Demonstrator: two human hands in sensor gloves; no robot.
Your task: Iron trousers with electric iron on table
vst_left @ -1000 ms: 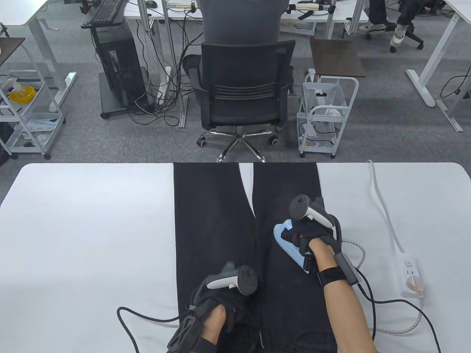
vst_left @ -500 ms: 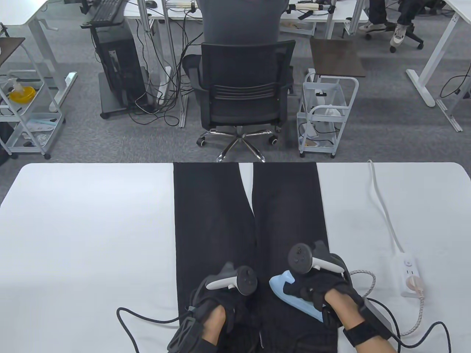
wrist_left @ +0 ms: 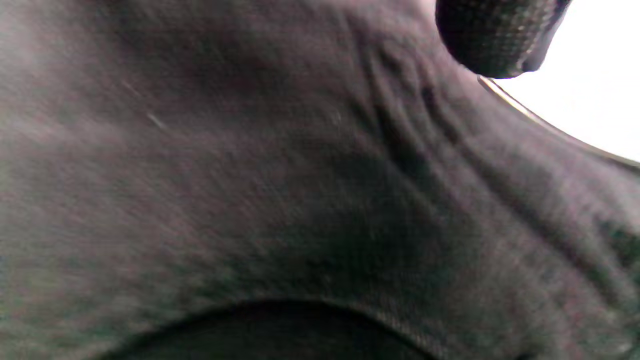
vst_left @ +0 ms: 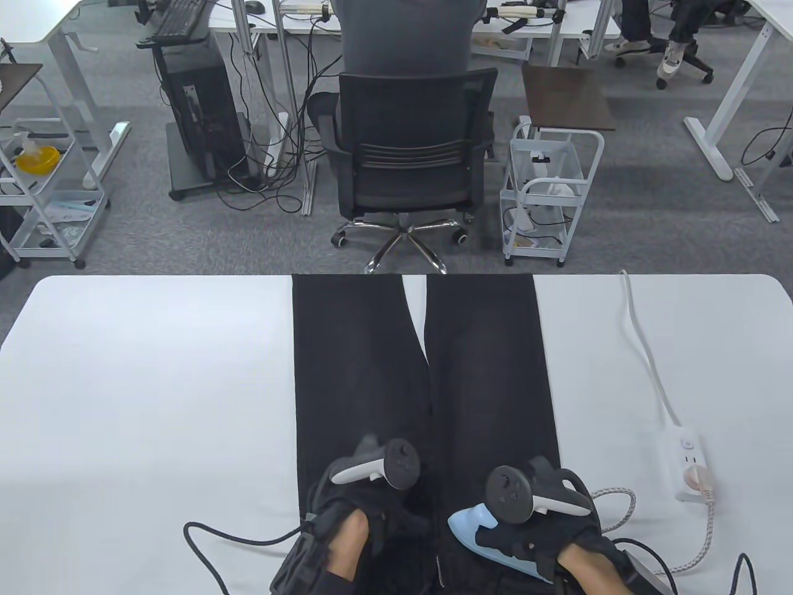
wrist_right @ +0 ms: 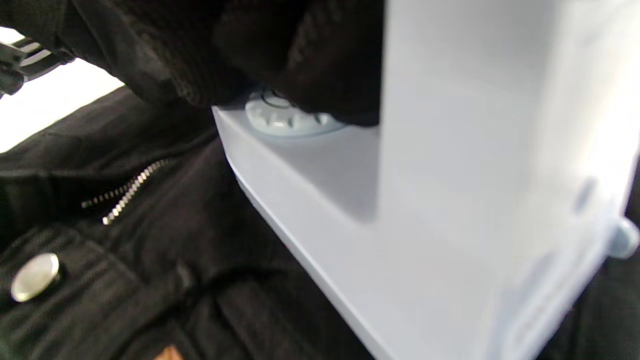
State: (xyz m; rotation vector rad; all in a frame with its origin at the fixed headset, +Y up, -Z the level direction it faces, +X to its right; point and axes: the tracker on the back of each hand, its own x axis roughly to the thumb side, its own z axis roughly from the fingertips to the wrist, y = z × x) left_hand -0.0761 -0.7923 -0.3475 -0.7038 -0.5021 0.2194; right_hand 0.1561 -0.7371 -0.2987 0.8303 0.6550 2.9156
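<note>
**Trousers laid flat, iron at the waist end**

Trousers (vst_left: 365,372), black, lie lengthwise down the middle of a white table (vst_left: 142,384), their long axis running from the near edge to the far edge. The two legs point away from the person and hang over the far edge; the waist sits at the near edge, where the right wrist view shows a zip (wrist_right: 131,190) and a metal button (wrist_right: 35,276).

The iron (vst_left: 477,539), pale blue, rests on the trousers' right side near the waist, its tip pointing up and to the left in the table view, toward the middle seam, its long axis slanting back to the lower right. The right hand (vst_left: 545,533) curls round the iron's handle; in the right wrist view gloved fingers (wrist_right: 320,55) sit over a ribbed dial (wrist_right: 285,120) on the iron's body.

The left hand (vst_left: 365,508) rests on the trousers' left side near the waist, just beside the iron hand. How far its fingers are spread cannot be told: the tracker covers them from above, and the left wrist view shows only one gloved fingertip (wrist_left: 495,35) over blurred dark cloth.

A braided cord (vst_left: 626,508) loops from behind the right hand toward a white power strip (vst_left: 691,465) on the table's right side.
</note>
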